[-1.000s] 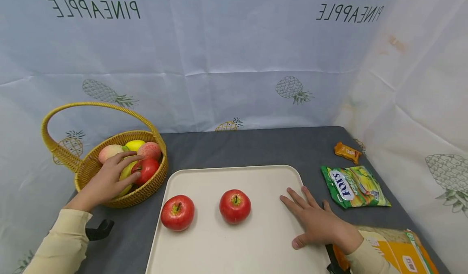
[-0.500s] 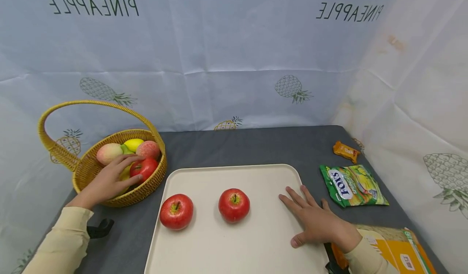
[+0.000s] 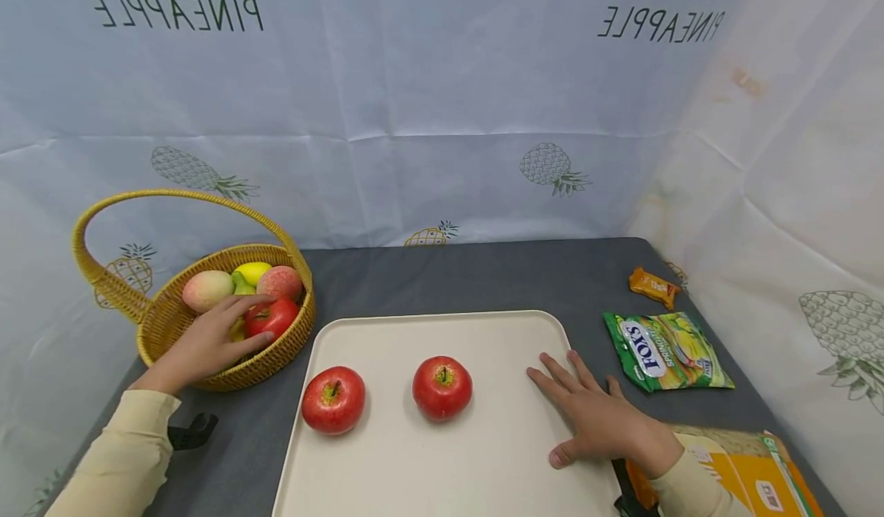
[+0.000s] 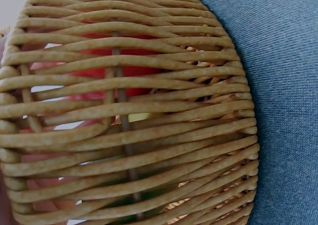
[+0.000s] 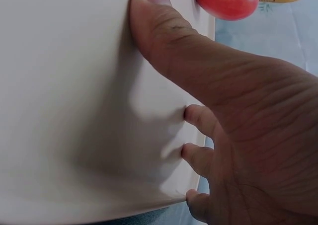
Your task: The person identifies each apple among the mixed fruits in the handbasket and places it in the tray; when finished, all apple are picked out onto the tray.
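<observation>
Your left hand (image 3: 207, 342) grasps the red apple (image 3: 274, 317), thumb and fingers either side, in the round wicker basket (image 3: 295, 344) with pinkish fruits (image 3: 209, 290) and a yellow one (image 3: 252, 272). Your hand hides some contents; weave breaks up your left wrist view. Your right hand (image 3: 599, 421), gripping nothing, spreads on the smooth tray (image 3: 442, 482), cropped below, bearing two apples (image 3: 443, 389).

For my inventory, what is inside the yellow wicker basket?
A round red fruit, two round pinkish fruits, yellow fruit and something green show; the bare left hand hides anything beneath.
</observation>
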Demonstrator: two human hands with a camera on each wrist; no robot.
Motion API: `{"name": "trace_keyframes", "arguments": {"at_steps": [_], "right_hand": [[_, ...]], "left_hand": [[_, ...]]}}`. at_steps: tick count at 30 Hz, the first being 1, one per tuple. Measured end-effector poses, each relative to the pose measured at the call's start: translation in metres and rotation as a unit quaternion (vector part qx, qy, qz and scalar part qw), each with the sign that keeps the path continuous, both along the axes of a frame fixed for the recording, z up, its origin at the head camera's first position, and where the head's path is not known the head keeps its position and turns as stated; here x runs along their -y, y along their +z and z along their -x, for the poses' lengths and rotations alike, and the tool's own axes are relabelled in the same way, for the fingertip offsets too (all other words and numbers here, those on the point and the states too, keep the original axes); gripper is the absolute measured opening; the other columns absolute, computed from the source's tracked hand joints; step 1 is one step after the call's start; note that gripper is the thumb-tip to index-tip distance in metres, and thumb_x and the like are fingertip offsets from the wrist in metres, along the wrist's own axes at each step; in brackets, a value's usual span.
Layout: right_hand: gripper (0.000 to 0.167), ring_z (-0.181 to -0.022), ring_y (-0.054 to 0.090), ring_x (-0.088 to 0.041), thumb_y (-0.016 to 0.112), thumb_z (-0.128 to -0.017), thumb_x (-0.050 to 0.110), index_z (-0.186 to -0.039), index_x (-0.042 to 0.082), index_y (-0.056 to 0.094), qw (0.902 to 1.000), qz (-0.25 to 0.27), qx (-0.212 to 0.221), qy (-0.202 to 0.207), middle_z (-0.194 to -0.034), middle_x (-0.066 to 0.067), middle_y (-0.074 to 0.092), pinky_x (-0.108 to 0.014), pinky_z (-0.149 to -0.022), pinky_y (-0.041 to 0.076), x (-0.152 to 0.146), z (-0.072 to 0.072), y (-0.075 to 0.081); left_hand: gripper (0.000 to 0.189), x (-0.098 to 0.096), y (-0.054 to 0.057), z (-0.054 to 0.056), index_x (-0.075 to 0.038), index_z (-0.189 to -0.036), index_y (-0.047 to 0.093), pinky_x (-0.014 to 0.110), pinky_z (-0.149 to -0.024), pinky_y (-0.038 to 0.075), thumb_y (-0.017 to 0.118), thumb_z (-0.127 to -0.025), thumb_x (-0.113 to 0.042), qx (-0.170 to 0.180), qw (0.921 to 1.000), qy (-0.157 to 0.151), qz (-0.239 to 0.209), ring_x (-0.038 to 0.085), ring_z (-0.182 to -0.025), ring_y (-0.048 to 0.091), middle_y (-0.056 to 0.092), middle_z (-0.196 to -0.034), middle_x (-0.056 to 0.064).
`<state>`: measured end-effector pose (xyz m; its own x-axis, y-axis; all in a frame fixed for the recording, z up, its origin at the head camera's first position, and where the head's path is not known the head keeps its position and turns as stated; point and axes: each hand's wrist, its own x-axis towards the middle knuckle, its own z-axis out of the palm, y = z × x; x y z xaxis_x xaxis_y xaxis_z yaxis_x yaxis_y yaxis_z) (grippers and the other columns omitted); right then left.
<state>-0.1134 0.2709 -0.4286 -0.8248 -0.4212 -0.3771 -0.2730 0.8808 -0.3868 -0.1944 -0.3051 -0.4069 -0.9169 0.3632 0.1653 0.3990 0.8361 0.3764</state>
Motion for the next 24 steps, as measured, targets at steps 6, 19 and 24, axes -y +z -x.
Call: {"name": "trace_keyframes", "arguments": {"at_steps": [6,19,24], "right_hand": [[0.121,-0.150,-0.005,-0.049,0.088,-0.061,0.057,-0.162,0.027,0.028,1.0000,0.001,0.001,-0.004,-0.169,-0.007,0.012,-0.091,-0.092,0.003,0.0005,0.0001,-0.0013],[0.120,-0.151,-0.009,-0.046,0.088,-0.061,0.058,-0.161,0.029,0.029,0.9998,-0.001,0.008,-0.015,-0.169,-0.004,0.010,-0.090,-0.094,0.001,-0.0009,0.0002,-0.0028],[0.120,-0.151,-0.009,-0.046,0.088,-0.061,0.058,-0.161,0.029,0.029,0.9999,0.001,0.007,-0.015,-0.170,-0.004,0.010,-0.090,-0.094,0.002,-0.0012,0.0002,-0.0027]], "left_hand": [[0.067,-0.0027,-0.0023,0.0010,-0.007,-0.139,0.055,0.061,-0.085,0.052,0.085,-0.084,-0.028,-0.034,0.9992,-0.020,0.007,0.038,-0.105,0.061,0.060,-0.127,0.021],[0.073,-0.0050,-0.0017,0.0011,-0.006,-0.139,0.055,0.061,-0.086,0.053,0.091,-0.077,-0.023,-0.036,0.9991,-0.019,0.012,0.039,-0.104,0.062,0.064,-0.125,0.021],[0.073,-0.0051,-0.0022,0.0003,-0.008,-0.138,0.057,0.061,-0.085,0.053,0.091,-0.076,-0.026,-0.043,0.9988,-0.020,0.014,0.038,-0.102,0.063,0.065,-0.124,0.019]]}}
